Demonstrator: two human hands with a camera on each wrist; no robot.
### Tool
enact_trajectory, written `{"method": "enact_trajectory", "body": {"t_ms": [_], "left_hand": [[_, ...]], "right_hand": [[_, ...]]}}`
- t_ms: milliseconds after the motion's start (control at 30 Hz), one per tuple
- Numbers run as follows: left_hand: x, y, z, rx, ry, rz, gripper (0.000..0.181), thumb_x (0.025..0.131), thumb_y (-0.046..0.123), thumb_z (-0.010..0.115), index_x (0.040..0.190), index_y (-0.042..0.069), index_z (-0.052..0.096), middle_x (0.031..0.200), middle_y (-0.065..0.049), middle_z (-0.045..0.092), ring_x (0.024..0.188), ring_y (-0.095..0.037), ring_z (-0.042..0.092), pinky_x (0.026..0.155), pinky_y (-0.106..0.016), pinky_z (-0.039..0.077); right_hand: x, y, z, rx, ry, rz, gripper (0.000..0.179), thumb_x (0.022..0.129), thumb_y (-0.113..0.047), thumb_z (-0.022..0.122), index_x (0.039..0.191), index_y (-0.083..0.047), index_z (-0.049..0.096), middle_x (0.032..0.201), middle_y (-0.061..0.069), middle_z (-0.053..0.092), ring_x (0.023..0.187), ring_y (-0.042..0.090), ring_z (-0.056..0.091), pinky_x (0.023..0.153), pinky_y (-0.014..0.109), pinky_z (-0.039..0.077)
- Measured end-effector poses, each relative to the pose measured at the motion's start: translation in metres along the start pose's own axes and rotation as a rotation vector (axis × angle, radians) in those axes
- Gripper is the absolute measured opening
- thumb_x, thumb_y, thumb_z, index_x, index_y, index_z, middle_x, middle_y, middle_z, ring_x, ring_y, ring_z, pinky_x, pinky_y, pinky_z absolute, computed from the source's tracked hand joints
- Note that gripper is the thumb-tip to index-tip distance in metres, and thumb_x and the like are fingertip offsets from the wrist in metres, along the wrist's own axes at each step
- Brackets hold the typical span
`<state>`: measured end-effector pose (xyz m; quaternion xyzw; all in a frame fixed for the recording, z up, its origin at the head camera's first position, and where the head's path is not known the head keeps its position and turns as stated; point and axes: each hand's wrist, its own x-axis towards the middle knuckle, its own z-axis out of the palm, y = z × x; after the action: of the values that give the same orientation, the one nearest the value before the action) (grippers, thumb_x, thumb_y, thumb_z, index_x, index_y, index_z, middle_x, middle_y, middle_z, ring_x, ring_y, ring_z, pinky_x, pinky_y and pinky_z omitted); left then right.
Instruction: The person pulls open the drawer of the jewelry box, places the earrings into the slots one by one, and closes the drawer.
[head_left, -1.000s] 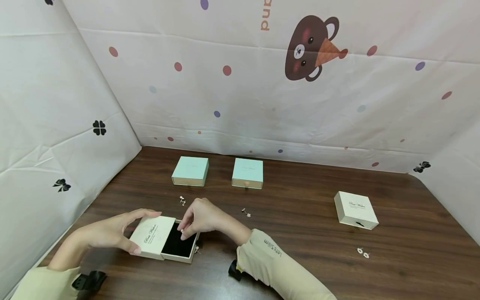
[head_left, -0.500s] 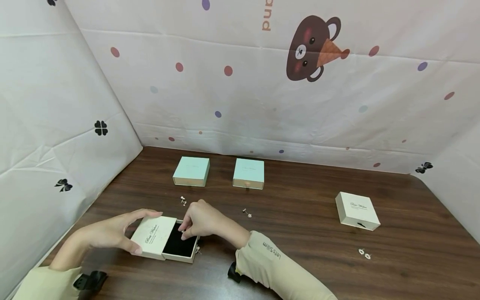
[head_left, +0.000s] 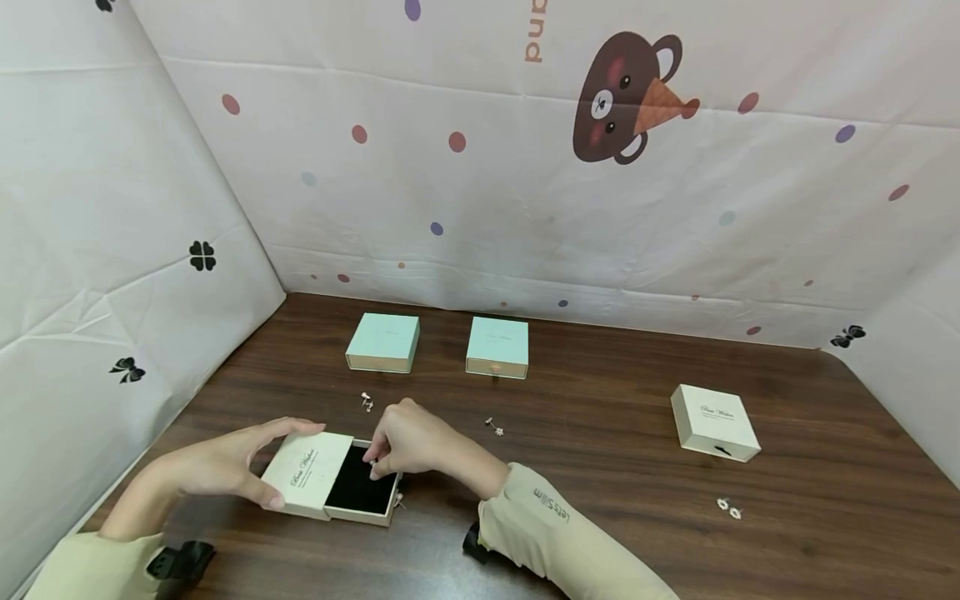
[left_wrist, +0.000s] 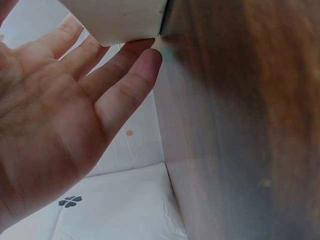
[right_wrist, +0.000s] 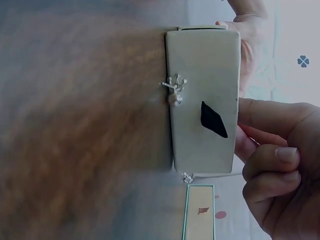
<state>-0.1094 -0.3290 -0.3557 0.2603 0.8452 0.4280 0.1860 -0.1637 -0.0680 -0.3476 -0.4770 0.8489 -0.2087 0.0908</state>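
Note:
A cream jewelry box (head_left: 305,475) lies at the table's left, its drawer (head_left: 358,517) partly out and lined with a black pad (head_left: 356,487). My left hand (head_left: 210,467) grips the sleeve between thumb and fingers; the left wrist view shows its fingertips against the box (left_wrist: 120,22). Over the drawer, my right hand (head_left: 408,437) pinches a small silvery earring (head_left: 373,463), mostly covered by the fingers. In the right wrist view, the fingertips of my right hand (right_wrist: 280,145) are hidden behind the drawer front (right_wrist: 200,155). Another earring (right_wrist: 175,91) lies against that front, near its black ribbon tab (right_wrist: 213,120).
Two mint boxes (head_left: 382,342) stand along the back. Further right is a second cream box (head_left: 716,421), with a pair of earrings (head_left: 729,507) in front. More earrings lie behind my right hand: one group (head_left: 367,402) at left, another (head_left: 494,427) at right.
My right hand has shifted slightly to the right over the drawer. The drawer and the earring at its front have moved a little right too. My left hand keeps its grip.

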Motion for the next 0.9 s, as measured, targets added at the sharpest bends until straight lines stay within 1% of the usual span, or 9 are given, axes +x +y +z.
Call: {"method": "enact_trajectory", "body": {"t_ms": [133, 233, 467, 667, 733, 900], "left_hand": [[0.0000, -0.0004, 0.0000, -0.001, -0.003, 0.004, 0.078, 0.070, 0.016, 0.077, 0.135, 0.003, 0.037, 0.132, -0.014, 0.041, 0.108, 0.002, 0.041, 0.082, -0.022, 0.041], [0.0000, -0.0003, 0.0000, 0.002, -0.004, 0.004, 0.078, 0.070, 0.017, 0.077, 0.135, 0.004, 0.037, 0.132, -0.013, 0.041, 0.107, 0.001, 0.042, 0.081, -0.022, 0.041], [0.0005, 0.0000, 0.0002, 0.012, 0.001, -0.006, 0.078, 0.069, 0.018, 0.077, 0.135, 0.006, 0.038, 0.132, -0.018, 0.041, 0.109, 0.003, 0.041, 0.083, -0.022, 0.041], [0.0004, 0.0008, 0.0003, 0.018, 0.004, -0.013, 0.077, 0.070, 0.018, 0.077, 0.136, 0.007, 0.038, 0.133, -0.019, 0.041, 0.110, 0.004, 0.040, 0.083, -0.023, 0.040], [0.0002, 0.0009, 0.0003, 0.019, 0.007, -0.013, 0.077, 0.070, 0.018, 0.077, 0.136, 0.008, 0.038, 0.133, -0.018, 0.041, 0.110, 0.004, 0.040, 0.084, -0.022, 0.039], [-0.0002, 0.0009, 0.0000, 0.011, 0.004, -0.017, 0.078, 0.070, 0.019, 0.077, 0.135, 0.007, 0.038, 0.133, -0.017, 0.040, 0.109, 0.004, 0.040, 0.083, -0.022, 0.040]], "right_hand": [[-0.0009, 0.0017, 0.0003, -0.023, -0.006, -0.010, 0.006, 0.070, -0.016, 0.079, 0.075, -0.015, 0.075, 0.068, -0.011, 0.068, 0.052, -0.013, 0.048, 0.053, 0.005, 0.038], [-0.0011, 0.0023, 0.0009, -0.027, -0.008, -0.009, 0.006, 0.069, -0.016, 0.079, 0.074, -0.016, 0.076, 0.068, -0.012, 0.068, 0.051, -0.014, 0.048, 0.053, 0.004, 0.038], [-0.0019, 0.0014, 0.0009, -0.038, -0.025, 0.001, 0.007, 0.070, -0.017, 0.079, 0.077, -0.016, 0.076, 0.068, -0.012, 0.068, 0.052, -0.013, 0.049, 0.053, 0.005, 0.038], [-0.0034, 0.0009, -0.0012, -0.088, -0.066, -0.029, 0.009, 0.076, -0.015, 0.074, 0.084, -0.016, 0.075, 0.068, -0.012, 0.067, 0.056, -0.011, 0.049, 0.056, 0.006, 0.037], [-0.0034, 0.0011, -0.0014, -0.096, -0.060, -0.043, 0.010, 0.077, -0.013, 0.072, 0.086, -0.015, 0.075, 0.068, -0.012, 0.067, 0.055, -0.011, 0.049, 0.056, 0.005, 0.037], [-0.0026, 0.0008, -0.0004, -0.073, -0.045, -0.035, 0.009, 0.076, -0.011, 0.072, 0.084, -0.013, 0.075, 0.069, -0.010, 0.068, 0.055, -0.010, 0.050, 0.055, 0.005, 0.038]]}}
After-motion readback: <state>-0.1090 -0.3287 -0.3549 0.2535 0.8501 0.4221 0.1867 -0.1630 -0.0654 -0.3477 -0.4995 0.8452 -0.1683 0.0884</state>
